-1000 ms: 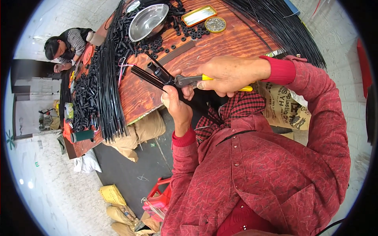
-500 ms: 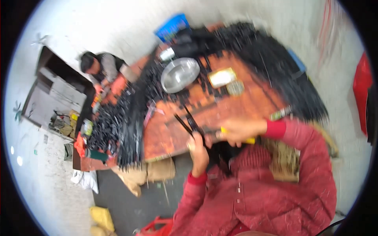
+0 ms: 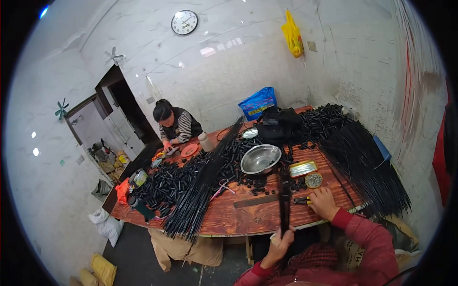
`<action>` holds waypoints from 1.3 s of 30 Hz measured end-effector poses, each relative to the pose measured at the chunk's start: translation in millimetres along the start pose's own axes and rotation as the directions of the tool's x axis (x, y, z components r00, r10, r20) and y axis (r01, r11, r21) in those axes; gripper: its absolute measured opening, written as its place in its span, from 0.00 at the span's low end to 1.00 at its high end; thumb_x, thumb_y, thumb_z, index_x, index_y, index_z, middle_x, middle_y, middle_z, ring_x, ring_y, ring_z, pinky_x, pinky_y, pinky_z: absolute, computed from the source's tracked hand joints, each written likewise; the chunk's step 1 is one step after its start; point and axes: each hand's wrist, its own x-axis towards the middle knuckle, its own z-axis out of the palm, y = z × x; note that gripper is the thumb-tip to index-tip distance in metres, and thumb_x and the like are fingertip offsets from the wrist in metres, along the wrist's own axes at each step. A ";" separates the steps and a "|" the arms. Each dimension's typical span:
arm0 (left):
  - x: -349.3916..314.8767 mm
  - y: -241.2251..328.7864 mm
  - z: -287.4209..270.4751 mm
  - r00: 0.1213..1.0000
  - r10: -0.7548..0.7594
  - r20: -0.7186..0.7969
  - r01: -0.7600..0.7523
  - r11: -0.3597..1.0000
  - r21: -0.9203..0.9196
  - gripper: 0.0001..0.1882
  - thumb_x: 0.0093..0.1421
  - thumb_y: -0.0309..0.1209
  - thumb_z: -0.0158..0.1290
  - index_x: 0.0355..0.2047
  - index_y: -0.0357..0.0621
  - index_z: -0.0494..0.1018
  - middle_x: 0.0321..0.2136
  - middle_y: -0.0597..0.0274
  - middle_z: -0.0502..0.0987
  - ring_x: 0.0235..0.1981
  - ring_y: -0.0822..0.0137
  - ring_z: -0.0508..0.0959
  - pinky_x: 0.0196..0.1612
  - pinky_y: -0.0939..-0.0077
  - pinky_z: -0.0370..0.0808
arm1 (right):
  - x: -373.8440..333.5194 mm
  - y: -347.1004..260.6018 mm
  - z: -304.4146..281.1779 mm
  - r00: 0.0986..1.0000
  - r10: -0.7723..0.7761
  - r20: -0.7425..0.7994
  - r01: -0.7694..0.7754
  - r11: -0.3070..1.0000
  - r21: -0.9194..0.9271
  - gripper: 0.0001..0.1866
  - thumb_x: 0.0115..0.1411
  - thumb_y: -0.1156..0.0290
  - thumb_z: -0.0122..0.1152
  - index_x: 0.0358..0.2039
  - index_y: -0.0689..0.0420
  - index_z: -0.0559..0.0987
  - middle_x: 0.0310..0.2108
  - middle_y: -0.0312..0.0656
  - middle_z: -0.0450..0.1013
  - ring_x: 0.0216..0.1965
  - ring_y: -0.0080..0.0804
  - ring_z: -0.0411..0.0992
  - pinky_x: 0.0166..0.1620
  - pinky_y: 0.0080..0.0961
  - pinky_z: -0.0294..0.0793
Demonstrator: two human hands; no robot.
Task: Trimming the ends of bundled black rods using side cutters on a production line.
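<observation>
My left hand (image 3: 279,245) is closed around the lower end of a bundle of long black rods (image 3: 285,205), which stands up in front of the table edge. The rods' upper ends reach toward the steel bowl (image 3: 260,159). My right hand (image 3: 323,204) rests low over the tabletop with its fingers on yellow-handled pliers (image 3: 301,200), whose jaws point left. Close to this hand are a round tin of small metal pieces (image 3: 313,179) and a rectangular gold-edged tin (image 3: 303,168). A flat dark strip (image 3: 256,201) lies left of the rods.
Bundles of thin black rods (image 3: 202,190) and heaps of short black tubes (image 3: 174,188) cover the left side; more rods (image 3: 360,157) fan out at right. Pink-handled scissors (image 3: 222,188) lie mid-table. Across the table, a person (image 3: 177,123) works bent over near an orange dish (image 3: 189,150).
The view has tilted up, showing more wall. My right hand has moved from in front of my body onto the table with the pliers. The rods in my left hand now stand more upright.
</observation>
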 end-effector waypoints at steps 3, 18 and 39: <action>-1.4 93.1 36.2 0.959 0.179 0.219 -0.244 0.917 0.315 0.08 0.68 0.28 0.46 0.43 0.37 0.70 0.24 0.66 0.72 0.24 0.72 0.70 0.28 0.79 0.67 | -13.1 -4.6 9.8 0.993 0.089 0.074 -0.108 0.941 0.321 0.09 0.52 0.66 0.65 0.32 0.56 0.78 0.33 0.45 0.72 0.36 0.47 0.72 0.38 0.44 0.71; -8.5 156.8 -14.3 0.803 0.278 -0.527 -0.563 0.641 -0.521 0.14 0.70 0.46 0.44 0.38 0.50 0.67 0.24 0.70 0.63 0.28 0.72 0.65 0.39 0.73 0.68 | -35.3 -138.2 -64.5 0.948 -0.055 0.313 -0.316 -0.243 0.917 0.47 0.52 0.64 0.75 0.66 0.60 0.56 0.59 0.44 0.66 0.57 0.36 0.69 0.59 0.35 0.69; -74.7 -68.7 -3.7 0.692 -0.562 0.454 0.199 -0.457 -0.867 0.17 0.70 0.33 0.42 0.47 0.29 0.71 0.43 0.49 0.78 0.44 0.58 0.79 0.50 0.68 0.80 | 5.8 -145.3 -84.0 0.737 0.134 0.662 -0.615 -0.272 0.740 0.22 0.65 0.55 0.57 0.19 0.57 0.72 0.13 0.31 0.66 0.13 0.16 0.62 0.17 0.19 0.58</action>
